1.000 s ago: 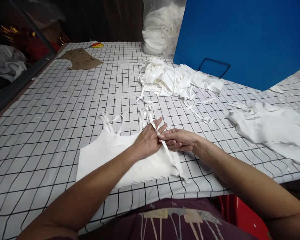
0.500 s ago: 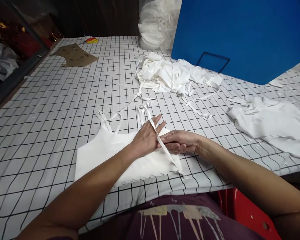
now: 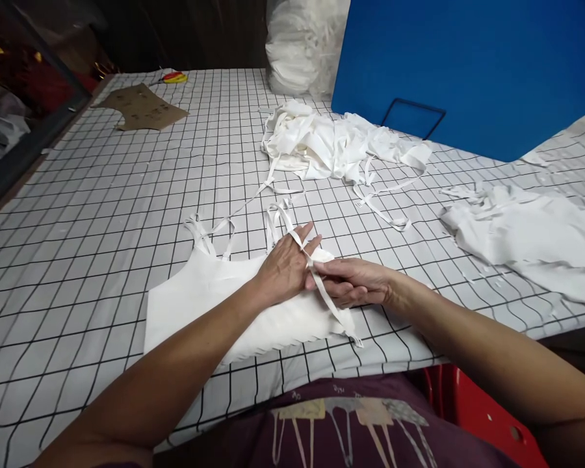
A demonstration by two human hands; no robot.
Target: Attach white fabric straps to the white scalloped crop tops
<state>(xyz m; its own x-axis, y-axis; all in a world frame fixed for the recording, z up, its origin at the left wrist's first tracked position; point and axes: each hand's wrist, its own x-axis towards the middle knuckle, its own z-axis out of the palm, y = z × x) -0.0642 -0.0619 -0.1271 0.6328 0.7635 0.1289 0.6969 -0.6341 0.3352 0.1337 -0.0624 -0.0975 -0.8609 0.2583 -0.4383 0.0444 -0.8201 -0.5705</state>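
A white strappy top (image 3: 190, 302), like a camisole stack or single piece (I cannot tell), lies flat on the checked cloth in front of me. My left hand (image 3: 285, 266) rests on its upper right part, fingers stretched and slightly apart. A thin white strap (image 3: 327, 296) runs across those fingers and down to the top's lower right corner. Beside it, my right hand (image 3: 353, 281) pinches this strap between thumb and fingers, close to the left fingertips. More loose straps (image 3: 202, 235) stick up from the top's left shoulder.
A heap of white strappy garments (image 3: 322, 143) lies beyond my hands, with another white pile (image 3: 531, 227) at the right. Behind stand a blue board (image 3: 458, 71) and bagged white goods (image 3: 297, 52). A brown pattern piece (image 3: 143, 107) and scissors (image 3: 174, 77) lie far left.
My right thumb and fingers have closed on the strap and bent it where it crosses the left fingers. My left hand has hardly moved.
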